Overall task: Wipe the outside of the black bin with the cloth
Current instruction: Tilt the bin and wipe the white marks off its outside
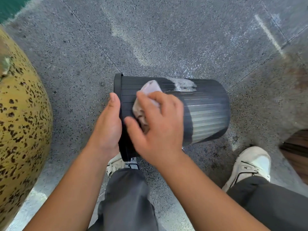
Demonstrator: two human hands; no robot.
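Observation:
The black bin (206, 110), ribbed along its side, lies tipped over on the speckled grey floor with its rim to the left and its base to the right. My left hand (109, 124) grips the rim at the open end. My right hand (160, 124) presses a crumpled pale cloth (148, 92) against the bin's upper side near the rim. A patch of white foam (183, 85) sits on the far upper side of the bin. The bin's opening is hidden behind my left hand.
A large yellow rounded object with dark speckles (21, 117) bulges in at the left. My two white shoes (250, 165) stand on the floor below the bin. A dark brown wooden object (296, 152) is at the right edge. Wet streaks mark the floor (150, 39) beyond the bin.

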